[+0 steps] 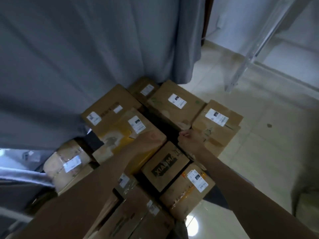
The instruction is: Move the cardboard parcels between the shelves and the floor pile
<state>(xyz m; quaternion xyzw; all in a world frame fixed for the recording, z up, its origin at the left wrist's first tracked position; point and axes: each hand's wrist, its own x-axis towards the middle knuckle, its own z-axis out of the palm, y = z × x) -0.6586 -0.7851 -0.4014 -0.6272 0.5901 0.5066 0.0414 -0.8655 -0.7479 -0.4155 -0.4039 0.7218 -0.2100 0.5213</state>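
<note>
Gripping one parcel (131, 133) with my left hand (151, 138), my right hand (190, 141) clutches another's (217, 125) edge; roughly eleven parcels.

Grey curtain (77, 49) behind; glossy pale tiled floor (259, 135) (lamp glare); metal shelf leg (241, 69) right.

Both bare arms are reaching forward and down. Left hand (151, 138) is lying palm-down, fingers hidden. Right hand (190, 141) is curling its fingers, knuckles up.
</note>
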